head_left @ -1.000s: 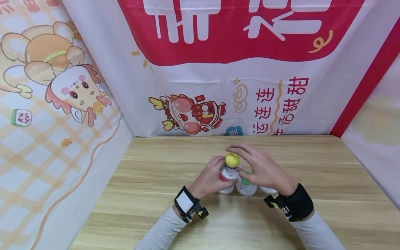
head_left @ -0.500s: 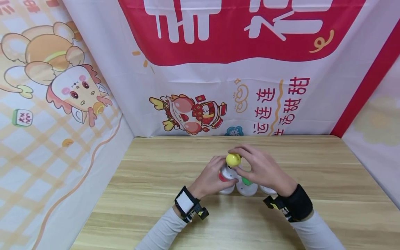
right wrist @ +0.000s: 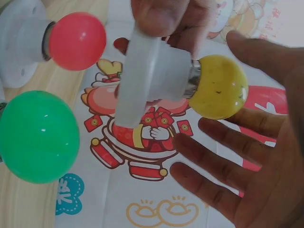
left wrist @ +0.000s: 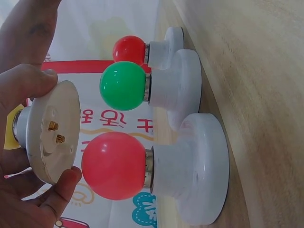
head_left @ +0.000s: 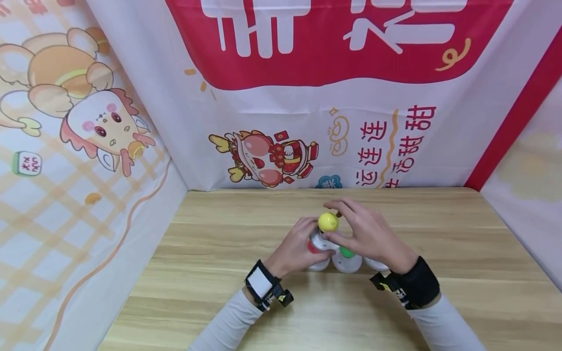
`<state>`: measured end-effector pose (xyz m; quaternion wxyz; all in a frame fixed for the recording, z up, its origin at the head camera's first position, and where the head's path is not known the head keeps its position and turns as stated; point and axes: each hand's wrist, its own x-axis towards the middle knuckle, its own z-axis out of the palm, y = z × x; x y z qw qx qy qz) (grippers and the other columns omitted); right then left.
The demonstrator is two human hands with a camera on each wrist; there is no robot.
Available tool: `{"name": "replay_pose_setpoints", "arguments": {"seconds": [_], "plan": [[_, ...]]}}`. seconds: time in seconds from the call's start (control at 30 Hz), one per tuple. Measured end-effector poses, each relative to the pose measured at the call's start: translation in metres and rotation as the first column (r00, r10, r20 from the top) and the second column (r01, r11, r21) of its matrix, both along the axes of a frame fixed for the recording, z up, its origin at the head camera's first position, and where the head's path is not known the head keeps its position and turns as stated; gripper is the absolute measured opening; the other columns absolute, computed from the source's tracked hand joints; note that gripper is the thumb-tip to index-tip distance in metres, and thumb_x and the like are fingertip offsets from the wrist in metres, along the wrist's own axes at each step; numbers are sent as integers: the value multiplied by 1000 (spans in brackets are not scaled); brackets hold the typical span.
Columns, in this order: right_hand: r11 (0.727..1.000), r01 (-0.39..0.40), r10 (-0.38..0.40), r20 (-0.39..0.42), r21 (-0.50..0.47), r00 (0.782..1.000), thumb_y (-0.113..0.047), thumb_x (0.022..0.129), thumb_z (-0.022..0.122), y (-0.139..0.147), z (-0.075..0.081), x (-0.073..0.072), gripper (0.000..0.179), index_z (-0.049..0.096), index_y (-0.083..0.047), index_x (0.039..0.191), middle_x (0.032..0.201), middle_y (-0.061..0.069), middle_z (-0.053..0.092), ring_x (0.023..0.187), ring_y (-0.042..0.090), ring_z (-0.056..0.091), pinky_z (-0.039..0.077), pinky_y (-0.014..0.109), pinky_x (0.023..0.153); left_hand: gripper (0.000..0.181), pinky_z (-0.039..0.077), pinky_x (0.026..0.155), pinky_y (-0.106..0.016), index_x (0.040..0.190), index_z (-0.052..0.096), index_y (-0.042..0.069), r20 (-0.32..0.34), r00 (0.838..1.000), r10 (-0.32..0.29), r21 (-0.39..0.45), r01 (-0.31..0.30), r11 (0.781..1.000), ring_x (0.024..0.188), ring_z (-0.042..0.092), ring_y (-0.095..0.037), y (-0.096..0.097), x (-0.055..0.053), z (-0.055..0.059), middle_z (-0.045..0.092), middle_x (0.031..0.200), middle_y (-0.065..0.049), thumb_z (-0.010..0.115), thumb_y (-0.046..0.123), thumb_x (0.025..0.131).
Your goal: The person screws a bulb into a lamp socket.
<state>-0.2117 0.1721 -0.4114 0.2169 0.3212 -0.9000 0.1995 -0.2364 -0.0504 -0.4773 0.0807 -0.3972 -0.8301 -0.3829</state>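
My left hand (head_left: pixel 294 251) grips a white lamp holder (left wrist: pixel 54 130) by its round base, fingers and thumb at the rim. Two brass screws show on the base's underside in the left wrist view. A yellow bulb (right wrist: pixel 219 88) sits in that holder, its metal collar partly visible. Around the bulb my right hand (head_left: pixel 371 236) is spread; in the right wrist view its fingers (right wrist: pixel 213 156) are extended, and no clear grip on the bulb shows. Below stand white lamp holders with a red bulb (left wrist: pixel 114 165), a green bulb (left wrist: pixel 123 85) and another red bulb (left wrist: pixel 129 51).
The lamp holders stand in a row on a wood-grain table (head_left: pixel 210 292), the rightmost base (head_left: pixel 376 264) partly under my right hand. A printed cloth (head_left: pixel 272 117) hangs behind the table, with more cloth on both sides.
The yellow bulb has tipped slightly towards the head camera, hiding more of its collar. My right fingertips have shifted a little up and away from it. My left hand keeps its grip.
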Motion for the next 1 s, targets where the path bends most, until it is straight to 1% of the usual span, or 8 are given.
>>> {"name": "replay_pose_setpoints", "arguments": {"seconds": [0.1, 0.2, 0.33, 0.53, 0.63, 0.8, 0.9, 1.0], "plan": [[1000, -26, 26, 16, 16, 1000, -34, 89, 85, 1, 2, 2, 64, 61, -16, 146, 146, 8, 64, 123, 26, 69, 66, 46, 91, 70, 57, 111, -34, 148, 59, 8, -12, 1000, -9, 3, 9, 1000, 136, 56, -21, 0, 0, -3, 62, 148, -9, 89, 28, 88], [998, -58, 57, 22, 31, 998, -18, 86, 82, 1, 4, 4, 61, 64, -18, 145, 149, 7, 64, 133, 29, 65, 63, 51, 99, 71, 58, 109, -33, 149, 58, 8, -13, 1000, -12, 3, 12, 1000, 135, 56, -21, 0, 0, -4, 62, 148, -9, 89, 28, 89], [997, -68, 68, 25, 32, 997, -10, 85, 79, 1, 5, 4, 56, 68, -19, 139, 143, 4, 69, 131, 28, 66, 63, 51, 99, 72, 58, 109, -34, 149, 58, 7, -11, 1000, -10, 6, 10, 1000, 134, 57, -22, 0, 0, -2, 62, 149, -10, 89, 29, 89], [998, -51, 50, 13, 29, 999, -17, 86, 83, 1, 4, 3, 51, 71, -17, 136, 138, 6, 71, 127, 29, 69, 64, 50, 98, 71, 58, 109, -33, 149, 58, 7, -7, 1000, -10, 10, 10, 1000, 134, 57, -21, 0, 0, 0, 62, 148, -9, 89, 27, 88], [999, -42, 42, -5, 22, 999, -23, 86, 87, 1, 3, 3, 51, 71, -15, 133, 135, 8, 71, 120, 27, 72, 65, 49, 95, 71, 57, 110, -32, 149, 58, 9, -4, 1000, -11, 13, 12, 1000, 134, 57, -20, 0, 0, 0, 62, 148, -8, 90, 27, 88], [1000, -23, 23, -12, -2, 1000, -33, 86, 90, 0, 3, 2, 49, 71, -14, 126, 124, 2, 73, 103, 18, 74, 67, 39, 85, 72, 57, 110, -33, 150, 57, 10, -8, 1000, -5, 14, 5, 1000, 135, 56, -19, 0, 2, 0, 62, 149, -7, 90, 28, 88], [1000, 1, -1, -2, -10, 1000, -38, 85, 90, 0, 2, 2, 49, 69, -15, 122, 116, -1, 72, 96, 14, 72, 65, 33, 79, 72, 57, 110, -32, 150, 57, 11, -10, 1000, 1, 14, -1, 1000, 135, 56, -19, 0, 2, 0, 62, 149, -6, 90, 28, 88], [1000, 29, -29, 11, 1, 1000, -43, 85, 90, 1, 2, 2, 50, 68, -16, 121, 113, -2, 71, 92, 11, 68, 62, 29, 73, 72, 57, 110, -31, 150, 57, 11, -9, 1000, 2, 11, -2, 1000, 134, 56, -18, 1, 3, 0, 62, 148, -5, 90, 29, 88]]}}
